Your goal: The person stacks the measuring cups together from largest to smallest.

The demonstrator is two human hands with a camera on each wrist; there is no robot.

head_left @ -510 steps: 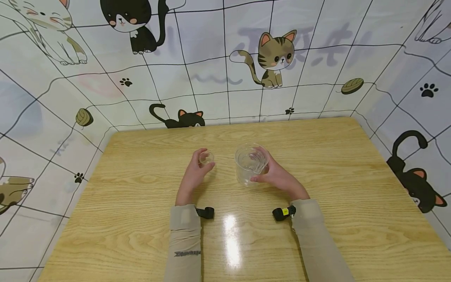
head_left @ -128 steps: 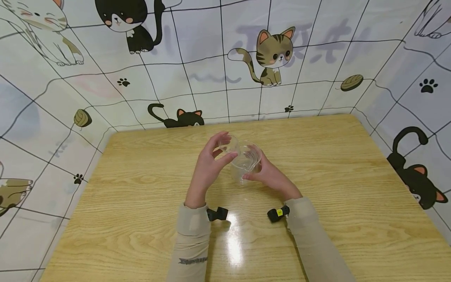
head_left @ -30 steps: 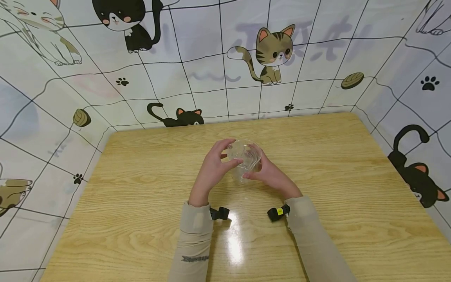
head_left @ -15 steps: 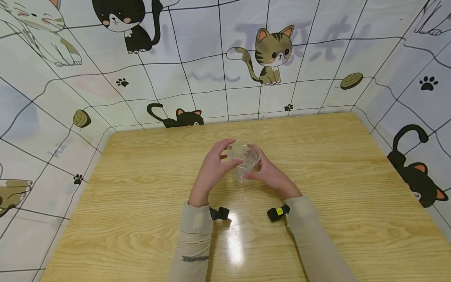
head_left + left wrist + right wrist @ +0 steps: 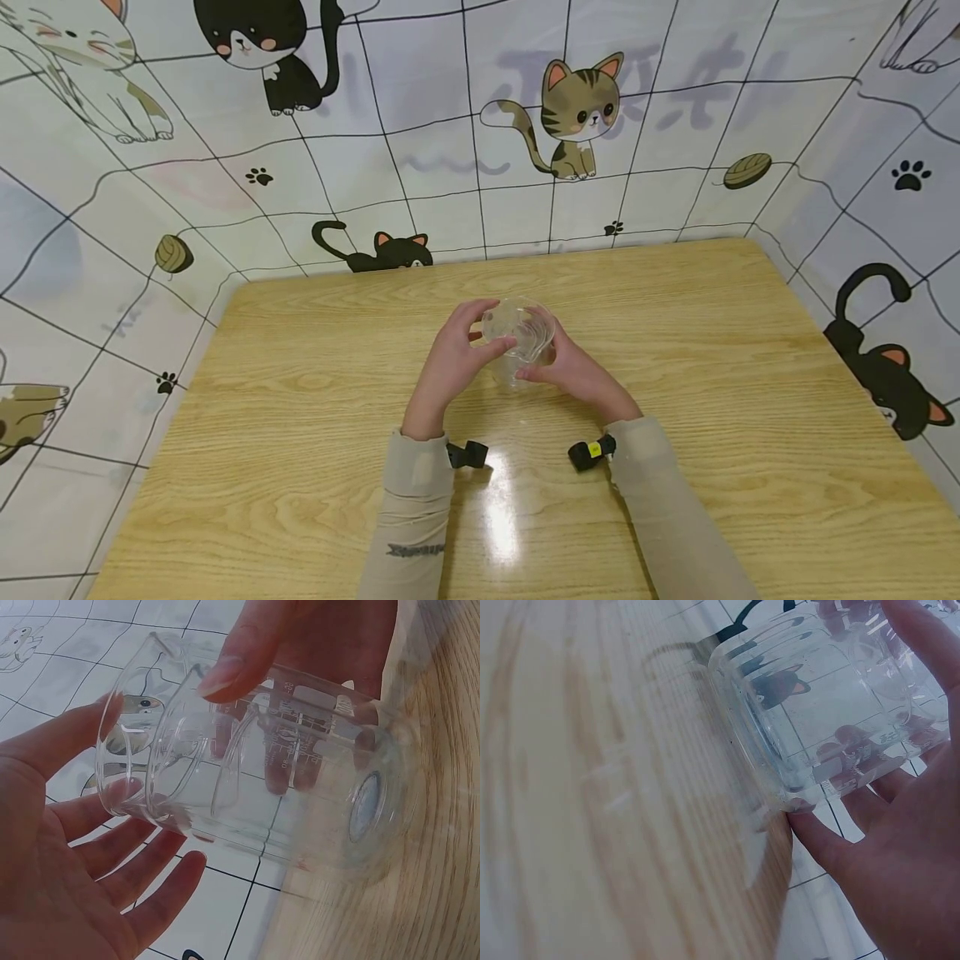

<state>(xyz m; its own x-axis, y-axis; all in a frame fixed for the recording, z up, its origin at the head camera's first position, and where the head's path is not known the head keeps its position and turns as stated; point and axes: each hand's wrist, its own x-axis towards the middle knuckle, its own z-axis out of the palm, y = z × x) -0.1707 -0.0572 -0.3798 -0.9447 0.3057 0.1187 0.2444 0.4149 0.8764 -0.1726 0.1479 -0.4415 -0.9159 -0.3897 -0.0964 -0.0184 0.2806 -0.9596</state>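
A large clear beaker (image 5: 300, 832) with white graduation marks stands upright on the table near its middle. My right hand (image 5: 581, 379) grips its side, thumb on the near side and fingers round the far side. Other clear glass rims show nested inside it; how many pieces there are is hard to tell through the glass. My left hand (image 5: 453, 354) pinches the rim of a smaller clear glass vessel (image 5: 127, 776) between thumb and index finger, at the beaker's mouth. In the left wrist view that hand's other fingers stay off the glass. The right wrist view shows the beaker's base (image 5: 761, 742).
The wooden table (image 5: 315, 375) has a glare streak in front of the hands. Cloth walls with printed cats (image 5: 581, 117) and grid lines stand at the back and both sides. Each wrist wears a small black camera (image 5: 467, 454).
Earlier the left hand held its vessel apart, left of the beaker, then above its rim; now the vessel is at the beaker's mouth. Almost nothing moves over the last second.
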